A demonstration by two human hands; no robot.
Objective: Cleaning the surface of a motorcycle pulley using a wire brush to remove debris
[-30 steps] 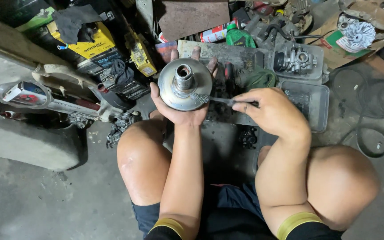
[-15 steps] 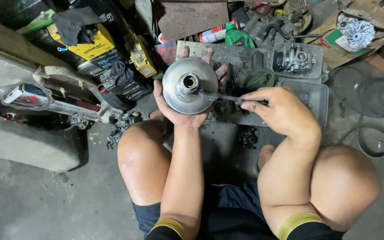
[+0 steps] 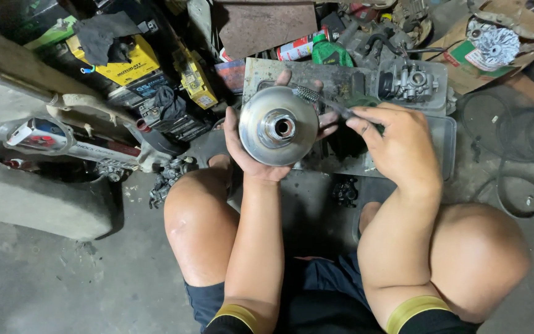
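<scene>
Cluttered concrete floor (image 3: 44, 291), parts everywhere.
Left hand (image 3: 251, 145) cups the metal disc (image 3: 277, 125), fingers spread; right hand (image 3: 397, 145) pinches a wire brush (image 3: 316, 99) against its rim.

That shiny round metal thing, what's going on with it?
A person squatting on a garage floor holds a shiny metal disc up in the left hand. It has a hollow hub in the middle. The right hand holds a small wire brush, with the bristle end at the disc's upper right edge. Behind the hands sits a grey tray, with a carburetor, a green bottle and other engine parts around.
</scene>
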